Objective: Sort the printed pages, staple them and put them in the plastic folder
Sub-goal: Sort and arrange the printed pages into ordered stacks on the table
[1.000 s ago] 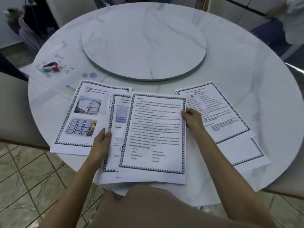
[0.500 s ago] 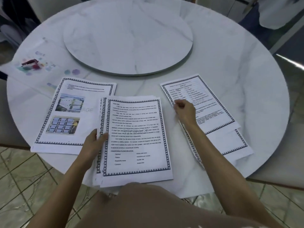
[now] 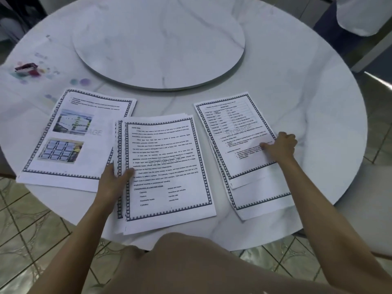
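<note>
The fingers [image 3: 126, 173] of the left hand [image 3: 112, 181] are closed on the left edge of the middle stack [image 3: 167, 166] of printed pages: the thumb lies on top of the patterned border, and the rest are tucked out of sight beyond the edge, so the hand pinches the stack about halfway down its side. The fingers [image 3: 265, 146] of the right hand [image 3: 280, 145] are curled, not spread, and pinch the right edge of the top sheet of the right stack [image 3: 239, 132], which lies just right of the middle stack, apart from it and slightly fanned. The middle stack lies flat on the counter [image 3: 297, 92], its near end over the counter's edge, its top page all text inside a border. Just left of it, with one corner tucked under its left edge, lies the left stack [image 3: 74, 136], whose top page shows two photographs. Beyond the middle stack sits the round marble turntable [image 3: 159, 43]. Far to the left and beyond it lies the clear plastic folder [image 3: 48, 81], printed with coloured dots, with a small dark-red object [image 3: 25, 66] on it, too blurred to name.
</note>
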Available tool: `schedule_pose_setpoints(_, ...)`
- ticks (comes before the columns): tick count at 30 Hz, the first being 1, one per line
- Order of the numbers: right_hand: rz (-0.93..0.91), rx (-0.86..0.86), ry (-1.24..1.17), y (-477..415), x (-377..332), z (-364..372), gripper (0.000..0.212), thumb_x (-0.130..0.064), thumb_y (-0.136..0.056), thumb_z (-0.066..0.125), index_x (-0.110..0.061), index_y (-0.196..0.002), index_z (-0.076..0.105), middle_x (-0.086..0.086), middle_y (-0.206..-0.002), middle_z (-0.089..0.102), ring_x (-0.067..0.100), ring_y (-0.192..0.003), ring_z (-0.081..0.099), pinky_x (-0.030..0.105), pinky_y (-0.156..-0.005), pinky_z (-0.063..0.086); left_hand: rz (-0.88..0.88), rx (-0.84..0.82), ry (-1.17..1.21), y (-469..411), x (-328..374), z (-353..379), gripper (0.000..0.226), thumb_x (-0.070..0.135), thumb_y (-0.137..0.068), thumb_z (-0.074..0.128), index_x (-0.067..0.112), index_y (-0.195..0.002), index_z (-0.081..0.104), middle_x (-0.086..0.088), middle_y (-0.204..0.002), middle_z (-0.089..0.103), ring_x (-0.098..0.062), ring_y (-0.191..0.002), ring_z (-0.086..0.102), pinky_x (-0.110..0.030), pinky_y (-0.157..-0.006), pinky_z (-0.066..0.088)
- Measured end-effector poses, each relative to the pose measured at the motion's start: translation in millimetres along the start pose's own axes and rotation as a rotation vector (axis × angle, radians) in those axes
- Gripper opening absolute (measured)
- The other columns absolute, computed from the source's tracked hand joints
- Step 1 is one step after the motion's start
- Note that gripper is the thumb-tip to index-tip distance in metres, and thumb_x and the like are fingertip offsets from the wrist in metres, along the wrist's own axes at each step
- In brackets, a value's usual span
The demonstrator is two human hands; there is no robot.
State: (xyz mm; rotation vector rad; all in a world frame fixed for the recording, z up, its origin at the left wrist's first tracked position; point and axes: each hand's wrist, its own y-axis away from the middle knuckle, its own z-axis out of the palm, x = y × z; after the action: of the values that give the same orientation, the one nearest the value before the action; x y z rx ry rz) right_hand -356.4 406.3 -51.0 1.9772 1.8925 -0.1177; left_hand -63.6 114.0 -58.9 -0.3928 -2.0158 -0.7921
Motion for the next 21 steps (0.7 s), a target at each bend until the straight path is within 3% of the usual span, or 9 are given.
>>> schedule_pose_setpoints(5,-0.008,0.042,0.007,-4,6,4,0.066,-0.029,-0.078,0.07,0.005,-0.125,0.041,0.027,-0.131,0.035,0.04,-0.124,0.032,0.047,-0.099,0.034,-0.008,0.031,-0.05,4,-4,6,0.04,0.02,-0.091,0.056,0.008,-0.129,0.05,-0.013,-0.127,0.058,-0.032,-0.116,0.054,-0.049,-0.1,0.043)
schedule_pose_setpoints(10,-0.053,0.136,-0.063,-8,13,1,0.047,-0.018,-0.082,0.064,-0.002,-0.123,0.049,0.022,-0.129,0.04,0.037,-0.122,0.037,0.043,-0.102,0.028,0.014,0.037,-0.051,6,-6,8,0.033,0.017,-0.095,0.048,0.013,-0.128,0.051,-0.012,-0.124,0.059,-0.031,-0.112,0.055,-0.043,-0.095,0.044)
schedule_pose_setpoints(13,-0.092,0.183,-0.253,-9,20,-2,0.029,-0.01,-0.088,0.056,0.002,-0.115,0.055,0.023,-0.122,0.049,0.035,-0.11,0.05,0.032,-0.091,0.037,0.009,0.041,-0.031,7,-7,9,0.033,0.016,-0.097,0.044,0.012,-0.129,0.05,-0.011,-0.124,0.058,-0.031,-0.112,0.055,-0.041,-0.094,0.044)
schedule_pose_setpoints(16,-0.127,0.208,-0.386,-10,24,-8,0.023,-0.006,-0.088,0.055,0.008,-0.106,0.059,0.026,-0.109,0.062,0.035,-0.1,0.058,0.012,-0.069,0.03,0.0,0.055,-0.024,6,-10,9,0.031,0.017,-0.097,0.042,0.012,-0.126,0.052,-0.01,-0.121,0.06,-0.031,-0.111,0.056,-0.044,-0.096,0.044)
schedule_pose_setpoints(18,-0.136,0.22,-0.441,-10,25,-13,0.023,-0.005,-0.088,0.055,0.009,-0.106,0.06,0.026,-0.106,0.064,0.035,-0.1,0.059,0.01,-0.067,0.029,0.002,0.064,-0.012,6,-11,10,0.028,0.017,-0.097,0.041,0.013,-0.121,0.054,-0.007,-0.115,0.06,-0.03,-0.108,0.057,-0.045,-0.096,0.044)
schedule_pose_setpoints(21,-0.091,0.204,-0.527,-8,27,-20,0.026,-0.01,-0.088,0.056,0.004,-0.11,0.061,0.022,-0.11,0.065,0.032,-0.104,0.059,0.011,-0.077,0.033,0.025,0.067,-0.005,7,-10,12,0.028,0.018,-0.098,0.039,0.014,-0.123,0.053,-0.005,-0.113,0.058,-0.025,-0.104,0.055,-0.041,-0.095,0.043)
